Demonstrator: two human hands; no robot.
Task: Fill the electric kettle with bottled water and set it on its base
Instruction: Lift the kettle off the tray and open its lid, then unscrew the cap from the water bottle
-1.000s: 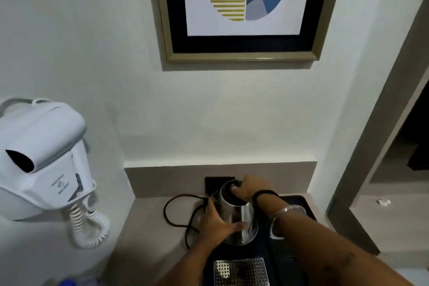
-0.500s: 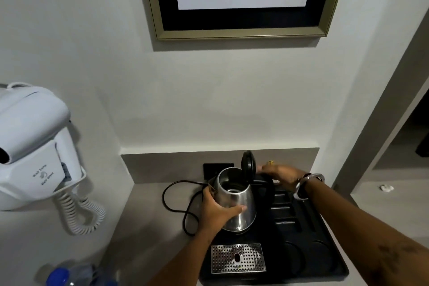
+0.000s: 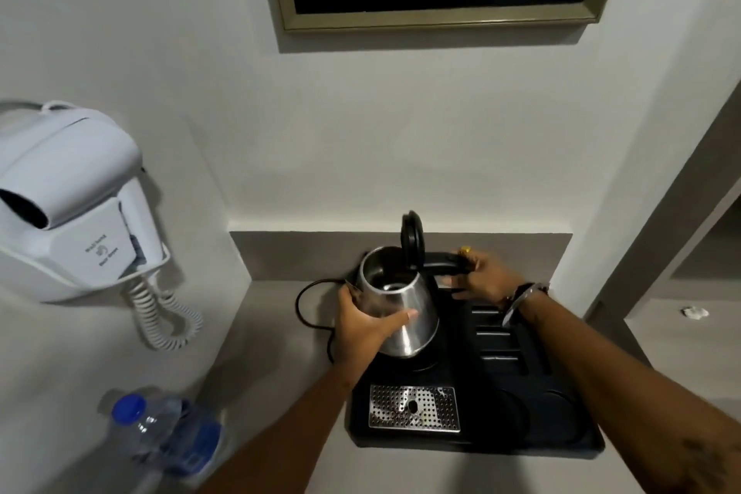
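Observation:
A steel electric kettle [image 3: 417, 313] stands at the back left of a black tray [image 3: 533, 441], tilted slightly, its black lid [image 3: 412, 239] swung upright and the inside showing. My left hand [image 3: 367, 327] wraps the kettle's left wall. My right hand [image 3: 483, 279] grips the kettle's black handle [image 3: 443, 263] on the right. The kettle's base is hidden beneath it. A clear water bottle [image 3: 160, 429] with a blue cap and blue label stands on the counter at the lower left, apart from both hands.
A black power cord [image 3: 304, 303] loops on the grey counter left of the kettle. A perforated metal drip grate [image 3: 413, 407] sits in the tray's front. A white wall hair dryer [image 3: 68, 201] with coiled cord hangs at left. A framed picture [image 3: 441, 12] hangs above.
The kettle's lid went from shut under my right hand to standing open. My right hand moved from the lid to the handle. The view dropped, bringing the bottle into sight.

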